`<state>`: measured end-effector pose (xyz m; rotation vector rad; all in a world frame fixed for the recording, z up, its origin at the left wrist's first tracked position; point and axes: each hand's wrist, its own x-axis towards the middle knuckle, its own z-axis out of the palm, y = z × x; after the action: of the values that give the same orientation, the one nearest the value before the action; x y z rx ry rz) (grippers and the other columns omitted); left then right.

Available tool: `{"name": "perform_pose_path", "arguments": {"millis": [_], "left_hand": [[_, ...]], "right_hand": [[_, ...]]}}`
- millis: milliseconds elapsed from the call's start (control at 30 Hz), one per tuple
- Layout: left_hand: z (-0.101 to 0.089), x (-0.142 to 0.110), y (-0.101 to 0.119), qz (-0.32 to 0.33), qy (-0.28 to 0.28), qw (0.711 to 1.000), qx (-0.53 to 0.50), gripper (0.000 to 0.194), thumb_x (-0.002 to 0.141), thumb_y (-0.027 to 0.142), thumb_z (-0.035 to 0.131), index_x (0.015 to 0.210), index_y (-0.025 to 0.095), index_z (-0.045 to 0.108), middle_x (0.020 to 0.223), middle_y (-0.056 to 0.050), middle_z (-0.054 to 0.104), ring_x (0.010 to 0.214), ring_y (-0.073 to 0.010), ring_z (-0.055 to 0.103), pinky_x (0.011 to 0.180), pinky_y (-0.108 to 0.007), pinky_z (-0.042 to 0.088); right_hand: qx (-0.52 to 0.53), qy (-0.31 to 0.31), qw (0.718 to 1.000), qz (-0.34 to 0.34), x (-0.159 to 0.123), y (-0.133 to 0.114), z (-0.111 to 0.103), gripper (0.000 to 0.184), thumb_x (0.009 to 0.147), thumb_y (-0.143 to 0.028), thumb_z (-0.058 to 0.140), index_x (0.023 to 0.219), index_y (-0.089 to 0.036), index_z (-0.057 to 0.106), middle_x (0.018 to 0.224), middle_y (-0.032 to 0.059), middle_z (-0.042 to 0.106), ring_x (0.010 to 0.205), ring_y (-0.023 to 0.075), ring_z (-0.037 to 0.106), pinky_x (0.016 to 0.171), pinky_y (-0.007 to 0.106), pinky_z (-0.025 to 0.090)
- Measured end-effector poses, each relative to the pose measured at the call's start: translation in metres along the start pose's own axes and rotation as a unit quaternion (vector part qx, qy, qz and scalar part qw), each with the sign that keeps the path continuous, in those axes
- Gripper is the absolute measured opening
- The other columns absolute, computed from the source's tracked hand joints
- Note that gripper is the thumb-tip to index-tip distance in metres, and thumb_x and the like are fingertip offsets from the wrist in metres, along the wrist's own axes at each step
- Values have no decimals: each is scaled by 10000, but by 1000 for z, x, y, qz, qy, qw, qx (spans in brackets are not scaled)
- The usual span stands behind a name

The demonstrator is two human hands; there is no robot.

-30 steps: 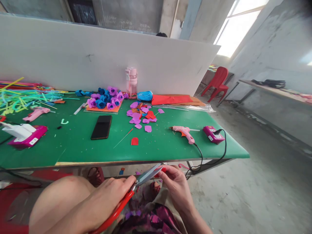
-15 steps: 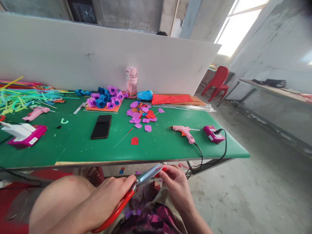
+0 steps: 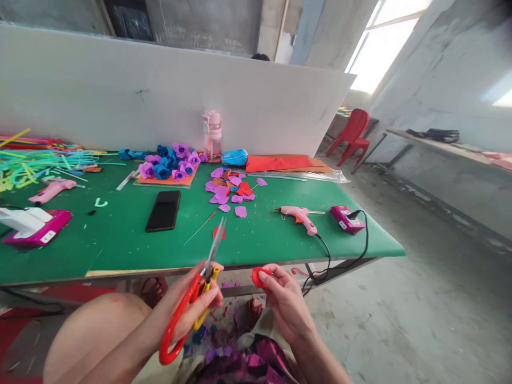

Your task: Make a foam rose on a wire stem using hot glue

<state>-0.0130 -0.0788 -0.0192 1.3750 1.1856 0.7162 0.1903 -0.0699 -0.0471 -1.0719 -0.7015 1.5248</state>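
Note:
My left hand [image 3: 188, 312] is closed round red-handled scissors [image 3: 192, 298], whose blades point up and away over the table edge. My right hand [image 3: 286, 301] pinches a small red petal piece [image 3: 258, 276] just below the table's front edge. The two hands are apart, about a hand's width between them. On the green table [image 3: 120, 240] lie a red petal [image 3: 218, 232], a thin wire with a red tip [image 3: 200, 228] and a heap of purple and red cut petals [image 3: 230, 189]. Scraps of cut paper lie in my lap [image 3: 224, 352].
A black phone [image 3: 163, 210] lies mid-table. A pink glue gun [image 3: 300, 216] and its pink adapter [image 3: 347, 220] sit at the right, cord hanging over the edge. Purple and blue paper roses [image 3: 170, 162], a pink bottle [image 3: 211, 134], coloured straws [image 3: 36, 160] and another glue gun [image 3: 52, 189] are further back.
The scissors left the red piece and swung upright in my left hand. My right hand now holds the cut red piece alone, a little further right.

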Motion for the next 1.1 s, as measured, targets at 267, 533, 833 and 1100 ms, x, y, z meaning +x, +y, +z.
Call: {"name": "perform_pose_path", "arguments": {"millis": [267,533,833,1100], "left_hand": [[11,41,19,40,46,997,-43,442,719,267,616,1105,196,413,817,-1,597,745,-136,582,706,-273,469],[3,64,23,77,-12,995,-55,358,699,168,597,1035,167,474,700,35,528,614,-78,510,592,-206,417],[-42,87,0,121,151,967,-167,376,766,309,589,1095,189,453,643,48,544,506,-78,513,502,-212,428],[-68,97,-3,178,268,930,-179,363,738,266,611,1065,211,463,661,57,548,496,-79,521,466,-209,445]], "right_hand": [[75,-18,996,39,4,2,27,216,621,-286,762,692,-182,585,672,-22,598,625,104,507,610,212,383],[2,-90,994,58,18,5,37,259,649,-359,739,725,-147,612,631,-9,575,541,75,446,519,190,332],[-230,-132,962,-65,84,-10,29,273,697,-416,647,701,-169,534,555,-24,579,429,75,446,433,204,354],[-297,-76,947,-98,163,-18,48,218,678,-383,585,701,-195,477,488,-54,529,419,113,526,452,253,461]]}}
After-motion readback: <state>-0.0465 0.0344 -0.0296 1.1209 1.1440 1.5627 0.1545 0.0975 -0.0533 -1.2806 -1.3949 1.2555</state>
